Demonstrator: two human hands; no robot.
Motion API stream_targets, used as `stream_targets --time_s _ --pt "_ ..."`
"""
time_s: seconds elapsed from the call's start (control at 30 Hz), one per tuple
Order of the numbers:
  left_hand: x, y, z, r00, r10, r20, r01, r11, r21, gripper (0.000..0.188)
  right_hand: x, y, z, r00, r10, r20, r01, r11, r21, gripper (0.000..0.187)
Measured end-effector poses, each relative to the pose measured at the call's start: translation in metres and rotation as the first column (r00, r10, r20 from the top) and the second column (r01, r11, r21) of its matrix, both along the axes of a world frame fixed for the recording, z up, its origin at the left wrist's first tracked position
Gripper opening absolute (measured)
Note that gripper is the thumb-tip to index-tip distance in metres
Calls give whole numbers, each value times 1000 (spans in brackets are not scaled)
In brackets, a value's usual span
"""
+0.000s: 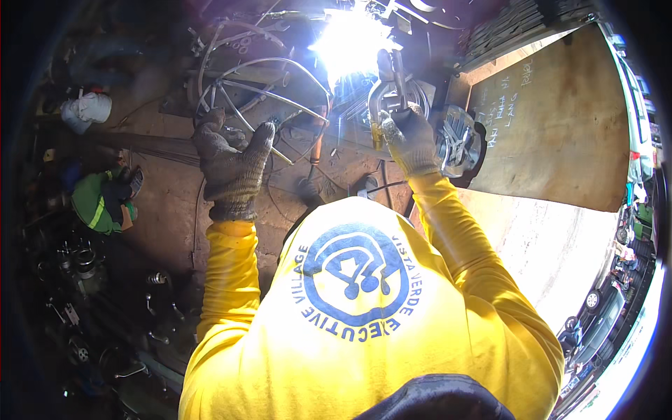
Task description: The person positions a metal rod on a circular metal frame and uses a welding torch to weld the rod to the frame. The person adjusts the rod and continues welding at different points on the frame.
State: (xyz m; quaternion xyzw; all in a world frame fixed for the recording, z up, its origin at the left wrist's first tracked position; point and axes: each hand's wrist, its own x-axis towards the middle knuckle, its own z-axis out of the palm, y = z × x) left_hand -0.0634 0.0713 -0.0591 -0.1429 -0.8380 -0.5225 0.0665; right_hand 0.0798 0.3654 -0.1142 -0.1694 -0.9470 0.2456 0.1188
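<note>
Over brown ground (pixel 168 210), the left hand (pixel 232 162) reaches forward, grip wide, and the right hand (pixel 411 138) holds a metal clamp (pixel 400 82).

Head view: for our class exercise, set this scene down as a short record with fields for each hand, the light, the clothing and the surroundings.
Left hand: gloved, at the bent metal rods; grip unclear
Right hand: gloved, closed around a pliers-like tool
Light: white glare at top centre, hiding detail
Clothing: yellow long-sleeved shirt
Surroundings: large brown board at right
</note>
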Motion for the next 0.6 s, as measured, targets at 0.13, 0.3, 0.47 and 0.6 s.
stream_targets --time_s 0.13,0.3,0.47,0.6 --pt "-5 -2 -3 993 -14 -118 -4 988 -152 85 1 -14 9 983 -151 -105 110 941 -320 39" --pt "-3 -2 6 999 -28 -21 26 996 -89 81 3 -11 -16 945 -279 -172 195 900 -390 29" --pt "-3 -7 5 995 -43 -89 33 993 -115 73 23 -14 -21 913 -357 -200 210 829 -518 38" --pt "-5 -12 -1 982 -36 -184 16 994 -105 77 54 -30 0 923 -278 -268 139 887 -441 41"
